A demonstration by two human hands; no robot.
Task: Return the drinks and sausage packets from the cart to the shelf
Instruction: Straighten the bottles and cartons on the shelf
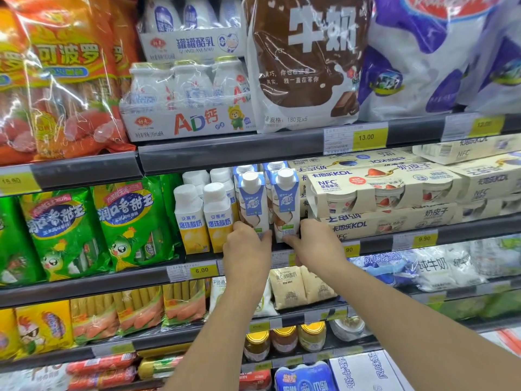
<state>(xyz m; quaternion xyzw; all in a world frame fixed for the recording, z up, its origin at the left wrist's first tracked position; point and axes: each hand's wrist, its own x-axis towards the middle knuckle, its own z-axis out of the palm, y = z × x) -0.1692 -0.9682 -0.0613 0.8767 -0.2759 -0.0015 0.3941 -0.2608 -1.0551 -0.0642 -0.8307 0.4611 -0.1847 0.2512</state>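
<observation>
A shop: stocked shelves with yellow price tags.

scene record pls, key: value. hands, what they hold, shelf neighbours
left hand: grip on base of left blue-and-white carton
right hand: grip on base of right blue-and-white carton
cartons: upright, side by side on the middle shelf edge
to their left: yellow-and-white yogurt bottles
to their right: cream yogurt cup packs
cart: not in view

Head camera, single view: looking forward and slightly down, sitting close to the shop shelves, forearms reaching in from below.
</observation>
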